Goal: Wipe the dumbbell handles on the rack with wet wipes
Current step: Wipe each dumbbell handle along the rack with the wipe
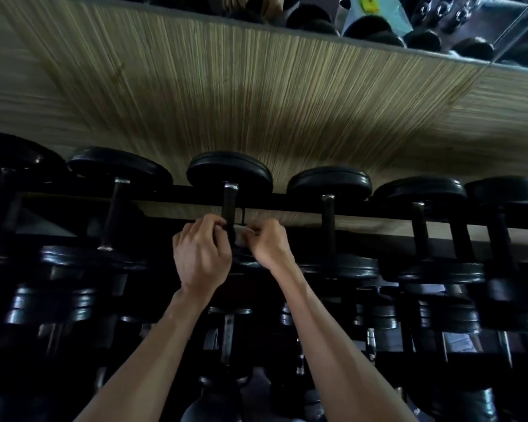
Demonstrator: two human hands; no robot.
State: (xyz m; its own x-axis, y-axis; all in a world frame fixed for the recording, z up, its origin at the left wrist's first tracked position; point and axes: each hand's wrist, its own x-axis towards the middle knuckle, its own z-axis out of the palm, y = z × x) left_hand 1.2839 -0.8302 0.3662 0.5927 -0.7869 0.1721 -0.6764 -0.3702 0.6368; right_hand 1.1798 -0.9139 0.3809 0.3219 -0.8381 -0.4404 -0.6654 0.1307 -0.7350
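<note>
the long black metal dumbbell rack [287,205] runs left to right across the scene, its top rail loaded with a row of black round-headed dumbbells, more tiers below in deep shadow. it is the one holder here, and every slot in view looks filled. behind it, the striped tan wood-look floor [256,102]. at the far right, a pale blue packet [378,16] sits among more dark weights; too blurred to say what it holds.

now the action: the dark steel handle of the middle dumbbell [228,205] is the one being worked. the left hand [200,254] has its fingers curled round the lower part of that handle, and the right hand [269,243] pinches a pale crumpled wet wipe [240,236] just beside it, touching the handle's right side.

to do this well, i'd say wrap the wipe fully round the bar, then twist and slide along the whole length up to the far head. the near end by the collar is easy to miss. neighbouring handles to the right look untouched, judging by position alone.
</note>
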